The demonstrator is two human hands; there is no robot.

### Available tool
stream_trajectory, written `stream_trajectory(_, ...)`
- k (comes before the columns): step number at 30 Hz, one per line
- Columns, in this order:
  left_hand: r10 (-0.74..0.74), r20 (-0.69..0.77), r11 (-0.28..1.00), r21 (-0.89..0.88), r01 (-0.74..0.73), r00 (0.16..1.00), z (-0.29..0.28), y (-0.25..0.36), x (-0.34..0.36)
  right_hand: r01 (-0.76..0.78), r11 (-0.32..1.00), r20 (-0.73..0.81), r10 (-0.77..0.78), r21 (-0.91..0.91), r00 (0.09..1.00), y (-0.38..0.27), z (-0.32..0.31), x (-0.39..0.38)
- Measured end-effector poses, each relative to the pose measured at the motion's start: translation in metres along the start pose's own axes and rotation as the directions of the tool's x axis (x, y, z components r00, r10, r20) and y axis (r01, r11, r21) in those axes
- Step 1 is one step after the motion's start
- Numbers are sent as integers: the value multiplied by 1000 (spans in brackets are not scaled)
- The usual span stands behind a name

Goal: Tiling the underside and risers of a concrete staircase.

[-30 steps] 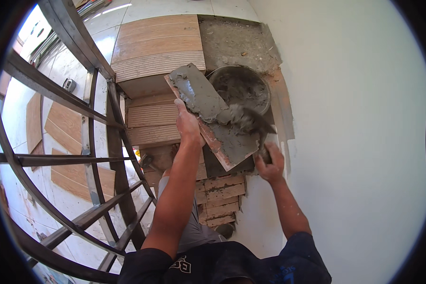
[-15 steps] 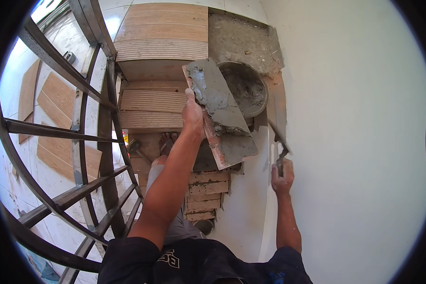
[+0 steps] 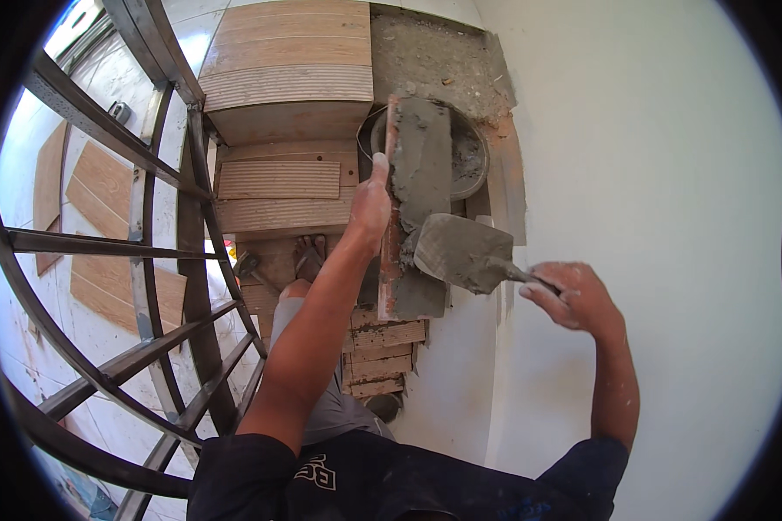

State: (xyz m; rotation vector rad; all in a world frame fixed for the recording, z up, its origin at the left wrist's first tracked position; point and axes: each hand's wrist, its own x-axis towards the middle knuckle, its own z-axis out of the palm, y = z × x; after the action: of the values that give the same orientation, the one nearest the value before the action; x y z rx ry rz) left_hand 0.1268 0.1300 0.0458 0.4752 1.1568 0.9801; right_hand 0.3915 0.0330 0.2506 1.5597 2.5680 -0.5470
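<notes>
My left hand (image 3: 373, 208) grips the left edge of a long tile (image 3: 421, 156), whose upturned face is coated with wet grey mortar. Some reddish tile shows bare along that edge. Closed round its handle, my right hand (image 3: 573, 297) holds a trowel (image 3: 462, 252). The mortar-smeared blade lies over the lower right part of the tile; whether it touches the mortar I cannot tell. Partly behind the tile stands a round dark bucket (image 3: 480, 178) with mortar inside. The fingers of my left hand under the tile are hidden.
Wood-look tiled steps (image 3: 291, 52) climb ahead, with a loose ribbed tile strip (image 3: 278, 180) on one. A metal railing (image 3: 113, 247) curves along the left; cut tiles (image 3: 104, 187) lie beyond it. A hammer (image 3: 254, 271) rests near my foot. A white wall (image 3: 660, 174) rises at right.
The tile has turned from slanted to nearly upright in view. My right hand has swung the trowel from beside the wall, left over the tile, with its blade now broad side up.
</notes>
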Motion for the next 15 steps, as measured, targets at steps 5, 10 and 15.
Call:
stream_trajectory(5, 34, 131, 992, 115, -49, 991, 9, -9, -11, -45, 992, -42, 40, -120, 998, 13, 2, 34)
stream_trajectory(10, 21, 223, 984, 169, -60, 975, 7, -16, -13, -100, 985, -164, 77, -137, 983, 19, -5, 50)
stream_trajectory(15, 46, 169, 989, 133, -69, 985, 6, -18, -13, -462, 852, 44, 466, 247, 884, 8, -12, 44)
